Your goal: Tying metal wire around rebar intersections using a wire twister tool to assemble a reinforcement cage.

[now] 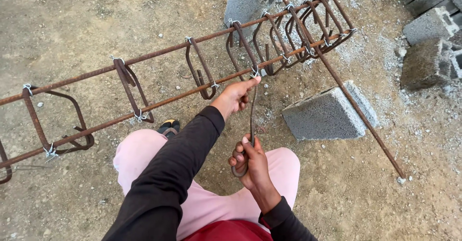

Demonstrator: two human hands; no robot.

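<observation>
Rebar cage: a long frame of rusty bars [159, 53] that runs from the left edge up to the top right, held off the dirt ground [72, 10].
Long bars: two show best, one higher and one lower, side by side.
Rings: bent rusty loops [129, 84] hang around the long bars, spread out on the left and packed close at the far right end.
Wire ties: small shiny twists [50, 150] sit where the loops cross the bars.
Left hand: the left hand [236, 96] reaches out to the lower bar, with its fingers together and the tips pinching at a shiny tie [255, 72] there.
Right hand: the right hand [250, 160] is low, near the knee, with its fingers curled tight around a thin bent metal hook tool [252, 111].
Hook tool: it goes straight up from the right hand to the tie by the left fingertips.
Loose bar: one more rusty rod [356, 106] lies slanted across the far end of the cage and down to the right.
Blocks: a grey block [327, 113] lies on the ground just under that rod, and more grey blocks [426, 44] sit at the top right.
Legs: pink trousers [144, 154] and a foot in a sandal [169, 127] show below the cage.
</observation>
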